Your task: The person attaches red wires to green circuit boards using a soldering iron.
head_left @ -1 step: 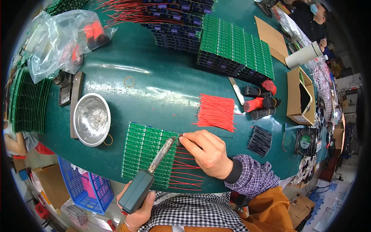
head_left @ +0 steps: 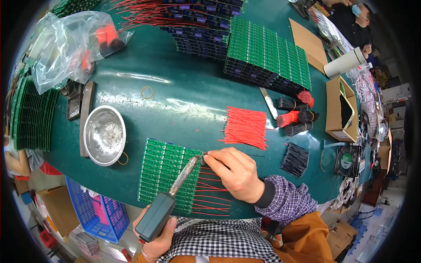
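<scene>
A green panel of small circuit boards lies flat near the table's front edge, with several red wires sticking out from its right side. My left hand grips a soldering iron by its dark green handle. The iron's metal shaft slants up to the panel's upper right corner. At that corner my right hand pinches a thin black wire, whose tail shows beyond the knuckles. The fingertips almost meet the iron's tip; the exact contact is too small to make out.
Beyond my right hand are a red wire pile, a black wire pile and tied bundles. A metal bowl stands left. Stacked panels rise at the back, near a cardboard box. A person is far right.
</scene>
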`<state>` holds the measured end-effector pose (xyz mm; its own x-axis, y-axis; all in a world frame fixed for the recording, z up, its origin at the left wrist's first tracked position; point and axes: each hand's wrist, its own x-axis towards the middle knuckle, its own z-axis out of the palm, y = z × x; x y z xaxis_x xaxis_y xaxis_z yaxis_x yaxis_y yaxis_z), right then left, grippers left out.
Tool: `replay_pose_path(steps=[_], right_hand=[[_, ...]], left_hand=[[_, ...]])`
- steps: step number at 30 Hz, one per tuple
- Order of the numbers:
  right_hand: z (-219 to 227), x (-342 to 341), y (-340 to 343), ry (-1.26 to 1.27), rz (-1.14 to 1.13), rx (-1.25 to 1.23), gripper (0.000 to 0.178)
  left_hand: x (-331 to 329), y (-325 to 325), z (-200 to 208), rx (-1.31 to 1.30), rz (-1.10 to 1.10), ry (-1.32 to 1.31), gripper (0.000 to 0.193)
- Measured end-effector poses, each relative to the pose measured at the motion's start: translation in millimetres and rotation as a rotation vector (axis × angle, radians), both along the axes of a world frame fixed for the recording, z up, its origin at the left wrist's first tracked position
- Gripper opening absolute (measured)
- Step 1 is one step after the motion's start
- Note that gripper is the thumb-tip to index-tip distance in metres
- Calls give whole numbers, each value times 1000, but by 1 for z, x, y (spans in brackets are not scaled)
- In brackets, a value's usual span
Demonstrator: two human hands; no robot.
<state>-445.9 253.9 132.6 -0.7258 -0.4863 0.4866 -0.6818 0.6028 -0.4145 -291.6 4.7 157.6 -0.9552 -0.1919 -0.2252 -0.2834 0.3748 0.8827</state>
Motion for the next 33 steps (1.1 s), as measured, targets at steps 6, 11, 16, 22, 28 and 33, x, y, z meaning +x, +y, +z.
replay_pose_path(steps=[6,11,16,22,28,33], right_hand=[[0,0,0,0,-1,-2,32],[0,-1,-1,-5,1,-3,32],[0,-1,-1,4,-1,0,32],[0,-1,-1,7,-5,2,32],[0,-1,-2,6,-10,7,33],[0,0,-2,7,-12,7,32]], left_hand=[[-10,5,-1,-17,28,44,28],[-11,6,-2,-42,9,98,27],[-12,5,-2,-34,-8,88,27],[-2,0,-2,-2,22,8,25],[4,0,-1,22,85,-5,25],[0,2,0,12,80,-3,26]])
